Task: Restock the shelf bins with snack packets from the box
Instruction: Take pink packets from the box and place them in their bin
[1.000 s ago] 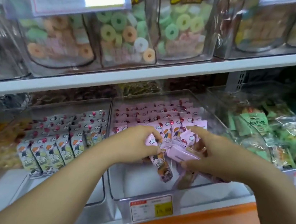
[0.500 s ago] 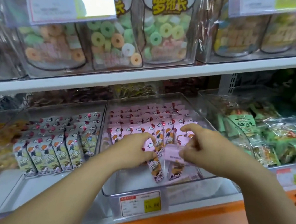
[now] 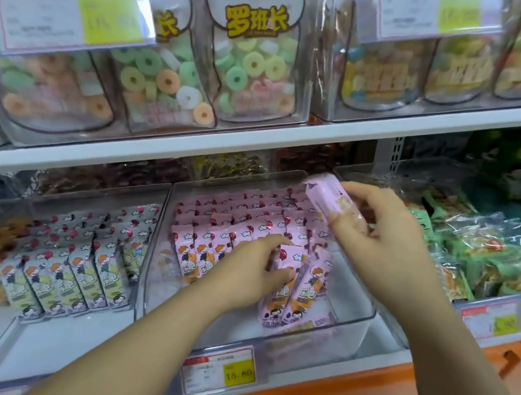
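- Far left, on the upper shelf, a price card (image 3: 71, 13) has a yellow patch whose figures are too blurred to read.
- Below it, grey packets (image 3: 78, 259) with a cartoon child stand in rows in the left bin. Their lettering is too small to make out.
- Upper middle, the ring sweets bag (image 3: 253, 64) reads "罗班长" in yellow under a bear face.
- The left hand (image 3: 253, 269) stays low in the middle bin (image 3: 353, 312), fingers and thumb clasped on the front packets (image 3: 292, 297), which lean at the near end of the pink rows.
- On the near edge of that bin, the price tag (image 3: 219, 371) shows "15.80".
- The right hand (image 3: 385, 243), half a second ago down beside the left at the front row, has risen toward the bin's far right corner. It grasps a pink packet (image 3: 329, 196) clear above the rows. I judge it is being carried to a gap farther back, so the bin is partly filled and the placing is unfinished.
- Right, green packets (image 3: 492, 261) fill the next bin. The box is out of view.
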`<state>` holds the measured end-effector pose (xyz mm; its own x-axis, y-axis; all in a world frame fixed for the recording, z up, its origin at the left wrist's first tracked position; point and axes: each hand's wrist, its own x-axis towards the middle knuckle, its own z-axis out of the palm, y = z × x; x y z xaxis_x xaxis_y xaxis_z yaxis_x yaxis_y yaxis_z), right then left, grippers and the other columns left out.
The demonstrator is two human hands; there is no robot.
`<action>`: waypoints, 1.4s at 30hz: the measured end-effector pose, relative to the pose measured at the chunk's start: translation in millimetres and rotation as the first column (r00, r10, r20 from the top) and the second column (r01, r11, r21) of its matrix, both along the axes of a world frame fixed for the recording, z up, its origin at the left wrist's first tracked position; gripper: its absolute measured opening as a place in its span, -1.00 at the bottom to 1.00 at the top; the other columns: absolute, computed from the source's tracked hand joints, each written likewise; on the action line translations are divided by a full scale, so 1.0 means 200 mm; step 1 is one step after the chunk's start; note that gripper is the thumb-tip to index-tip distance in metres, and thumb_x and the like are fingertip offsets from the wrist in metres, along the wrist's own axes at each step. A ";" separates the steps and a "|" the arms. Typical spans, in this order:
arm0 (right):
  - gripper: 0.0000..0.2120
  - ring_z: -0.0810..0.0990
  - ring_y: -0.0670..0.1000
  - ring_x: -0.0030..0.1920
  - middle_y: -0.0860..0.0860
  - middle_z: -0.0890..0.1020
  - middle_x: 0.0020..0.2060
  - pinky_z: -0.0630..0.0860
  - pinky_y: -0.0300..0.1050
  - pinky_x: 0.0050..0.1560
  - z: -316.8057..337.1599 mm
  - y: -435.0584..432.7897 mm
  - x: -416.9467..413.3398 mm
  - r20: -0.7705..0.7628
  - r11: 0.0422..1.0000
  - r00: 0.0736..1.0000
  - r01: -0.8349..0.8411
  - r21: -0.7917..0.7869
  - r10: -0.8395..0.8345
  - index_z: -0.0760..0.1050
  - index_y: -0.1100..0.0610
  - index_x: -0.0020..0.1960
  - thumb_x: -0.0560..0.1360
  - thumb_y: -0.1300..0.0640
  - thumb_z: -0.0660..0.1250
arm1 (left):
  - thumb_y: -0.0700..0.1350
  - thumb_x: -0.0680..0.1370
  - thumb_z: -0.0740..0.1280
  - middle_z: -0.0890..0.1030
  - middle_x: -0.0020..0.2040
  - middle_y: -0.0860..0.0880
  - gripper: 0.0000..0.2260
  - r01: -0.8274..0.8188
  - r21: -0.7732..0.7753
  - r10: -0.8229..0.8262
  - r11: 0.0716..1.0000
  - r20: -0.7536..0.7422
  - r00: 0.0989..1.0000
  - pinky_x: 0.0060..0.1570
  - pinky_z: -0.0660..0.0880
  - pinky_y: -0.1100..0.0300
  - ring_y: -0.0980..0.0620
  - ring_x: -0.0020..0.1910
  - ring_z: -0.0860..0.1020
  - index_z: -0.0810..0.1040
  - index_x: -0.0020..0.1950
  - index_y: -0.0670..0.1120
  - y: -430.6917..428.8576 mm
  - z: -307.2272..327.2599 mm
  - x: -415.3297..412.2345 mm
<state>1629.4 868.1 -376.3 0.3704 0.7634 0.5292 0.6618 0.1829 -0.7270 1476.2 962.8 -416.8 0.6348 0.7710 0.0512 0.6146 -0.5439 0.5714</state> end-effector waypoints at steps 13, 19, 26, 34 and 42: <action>-0.46 0.51 -0.22 -0.25 -0.12 0.55 -0.11 0.51 -0.22 -0.19 -0.05 -0.03 0.10 -0.279 0.990 0.950 -0.136 0.032 0.139 0.31 -0.11 0.19 0.35 0.18 0.51 | -0.20 0.62 0.14 0.25 -0.02 -0.01 -0.52 0.224 0.093 -0.183 0.970 -0.327 0.927 -0.15 0.25 0.24 0.06 -0.16 0.30 0.21 0.50 0.13 -0.01 0.08 0.16; -0.39 0.61 -0.17 -0.05 -0.13 0.57 0.02 0.57 -0.20 -0.11 -0.04 -0.05 0.09 -0.316 0.968 0.916 -0.218 0.121 0.246 0.21 -0.24 0.33 0.46 0.20 0.40 | -0.24 0.61 0.11 0.29 0.10 0.00 -0.51 0.254 0.096 -0.197 0.962 -0.396 0.897 -0.03 0.24 0.24 -0.02 0.10 0.35 0.24 0.49 0.16 -0.01 0.07 0.19; -0.35 0.46 -0.05 -0.19 -0.16 0.60 -0.03 0.52 -0.02 -0.08 -0.06 -0.05 0.09 -0.204 0.968 0.949 -0.217 0.126 0.240 0.21 -0.24 0.42 0.46 0.13 0.41 | -0.19 0.58 0.20 0.43 0.25 0.02 -0.63 0.285 0.144 -0.225 0.948 -0.333 0.916 0.19 0.40 0.03 -0.03 0.20 0.40 0.44 0.35 0.10 0.04 0.04 0.15; -0.41 0.56 -0.02 0.07 -0.12 0.54 0.08 0.53 0.06 0.06 -0.11 -0.04 0.12 -0.050 0.977 0.989 -0.129 0.171 0.140 0.29 -0.22 0.29 0.45 0.31 0.37 | -0.05 0.53 0.37 0.42 0.05 0.03 -0.71 0.281 0.156 -0.233 0.947 -0.266 0.935 0.00 0.37 0.22 0.09 -0.06 0.38 0.51 0.25 0.06 0.03 0.05 0.18; -0.69 0.46 -0.07 -0.14 -0.12 0.51 -0.13 0.44 -0.06 -0.17 -0.15 -0.04 0.14 0.053 0.990 0.998 -0.025 0.139 0.017 0.40 -0.05 -0.04 0.41 0.29 0.40 | 0.00 0.47 0.43 0.39 -0.04 0.10 -0.81 0.203 0.239 -0.147 0.950 -0.235 0.961 -0.12 0.39 0.15 0.06 -0.15 0.38 0.47 0.00 0.07 0.00 0.01 0.21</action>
